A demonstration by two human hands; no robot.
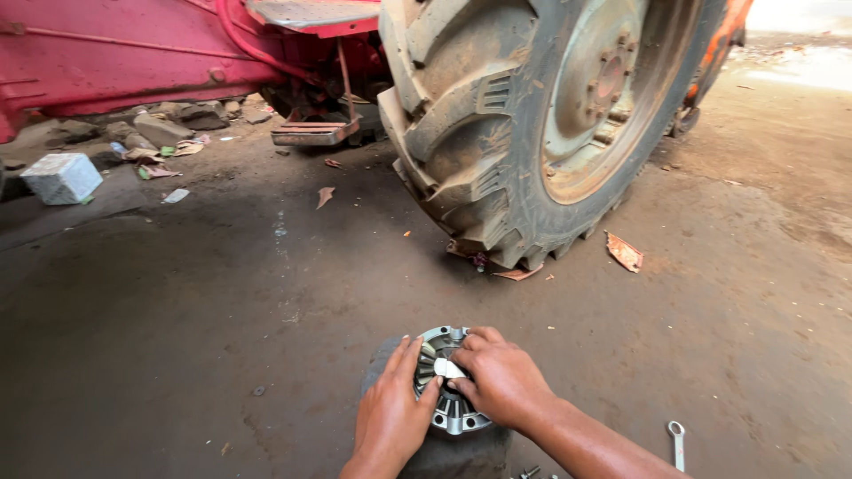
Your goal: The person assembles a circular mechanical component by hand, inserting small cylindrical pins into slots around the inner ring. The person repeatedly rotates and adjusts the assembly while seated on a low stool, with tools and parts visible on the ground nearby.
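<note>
A round grey metal gear housing with bolts around its rim [453, 412] sits on top of a dark cylindrical stand [461, 452] on the dusty concrete floor [177, 355], near the bottom edge of the view. The left hand [390, 417] lies flat against the housing's left rim, fingers spread and relaxed. The right hand [501, 377] covers its right side, fingertips pinching a small pale piece [446, 368] at the centre. A silver wrench [677, 443] lies on the floor to the right. A large muddy tractor tyre [524, 124] stands beyond.

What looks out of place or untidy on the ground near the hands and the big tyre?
A spanner lies loose on the dirt floor beside the right hand. Torn leaves and scraps lie around the tyre.
</note>
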